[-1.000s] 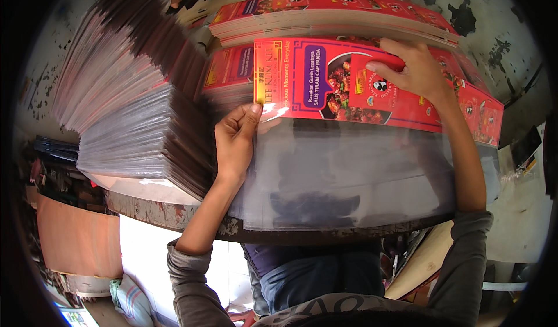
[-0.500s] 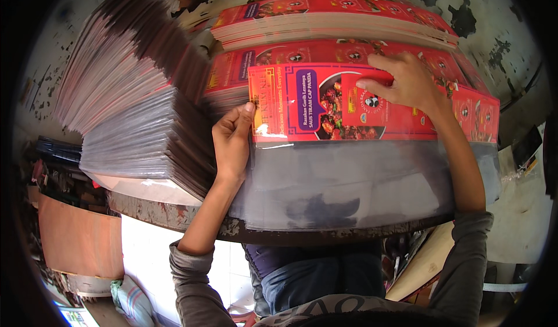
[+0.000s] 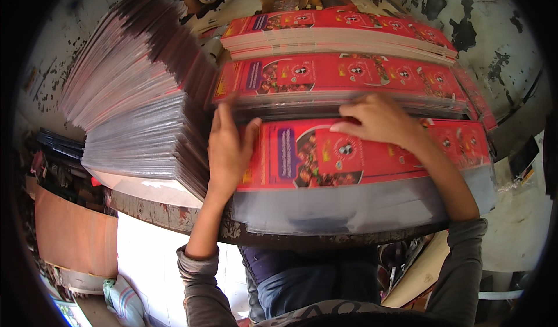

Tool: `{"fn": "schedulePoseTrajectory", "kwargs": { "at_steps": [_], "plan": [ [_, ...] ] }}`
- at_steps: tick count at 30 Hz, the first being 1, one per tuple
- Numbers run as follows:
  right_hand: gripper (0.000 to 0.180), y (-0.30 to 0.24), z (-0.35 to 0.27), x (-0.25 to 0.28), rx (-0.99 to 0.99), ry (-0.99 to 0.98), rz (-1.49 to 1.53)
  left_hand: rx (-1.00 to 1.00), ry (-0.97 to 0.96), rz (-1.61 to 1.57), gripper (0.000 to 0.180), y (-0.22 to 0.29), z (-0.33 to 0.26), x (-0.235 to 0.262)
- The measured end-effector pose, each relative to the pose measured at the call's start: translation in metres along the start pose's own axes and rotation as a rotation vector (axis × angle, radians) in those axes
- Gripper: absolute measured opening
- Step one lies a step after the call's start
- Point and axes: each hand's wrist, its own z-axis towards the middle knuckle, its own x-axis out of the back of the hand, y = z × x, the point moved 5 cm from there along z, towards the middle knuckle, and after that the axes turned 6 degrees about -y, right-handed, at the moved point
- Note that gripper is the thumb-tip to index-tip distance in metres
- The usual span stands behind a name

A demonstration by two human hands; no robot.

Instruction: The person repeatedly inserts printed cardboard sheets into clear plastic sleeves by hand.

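Note:
A long red printed card lies across clear plastic sleeves at the front of the table. At the card's left end is my left hand, with thumb and fingers spread and the fingertips smeared by motion. My right hand hovers over the card's far edge, its bent fingers apart from the thumb, which is over or touching the card. Neither hand visibly grips anything. Just beyond the hands runs a stack of the same red cards.
Another stack of red cards stands farther back. On the left, a tall fanned pile of plastic-sleeved sheets leans beside my left hand. The dark, worn table edge curves in front of me. Below left are a wooden board and a sack.
The red card has moved down toward me onto the plastic sleeves, uncovering the stack behind. My left hand has loosened its pinch on the card's left edge. My right hand has come nearer.

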Motion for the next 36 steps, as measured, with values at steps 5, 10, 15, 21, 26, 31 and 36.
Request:
{"fn": "schedulePoseTrajectory", "kwargs": {
  "at_steps": [5,10,15,21,26,31,36],
  "plan": [
    [0.038,-0.005,-0.006,0.02,-0.129,0.065,0.007,-0.311,-0.349,-0.02,0.059,0.045,-0.005,-0.006],
    [0.044,-0.003,-0.052,0.054,-0.148,0.036,0.074,-0.401,-0.699,-0.029,0.068,0.04,-0.021,-0.018],
    [0.057,0.05,-0.144,0.041,-0.313,-0.044,0.056,-0.401,-0.673,0.034,0.062,0.035,-0.016,-0.022],
    [0.053,0.068,-0.182,0.022,-0.522,0.163,-0.049,-0.34,-0.496,0.181,0.053,0.029,-0.012,-0.024],
    [0.05,0.066,-0.182,0.023,-0.514,0.197,-0.029,-0.264,-0.471,0.182,0.045,0.028,-0.011,-0.022],
    [0.05,0.065,-0.178,0.029,-0.529,0.235,-0.041,-0.254,-0.473,0.162,0.043,0.028,-0.01,-0.025],
    [0.056,0.067,-0.18,0.026,-0.569,0.244,-0.014,-0.307,-0.419,0.14,0.041,0.03,-0.008,-0.026]
  ]
}}
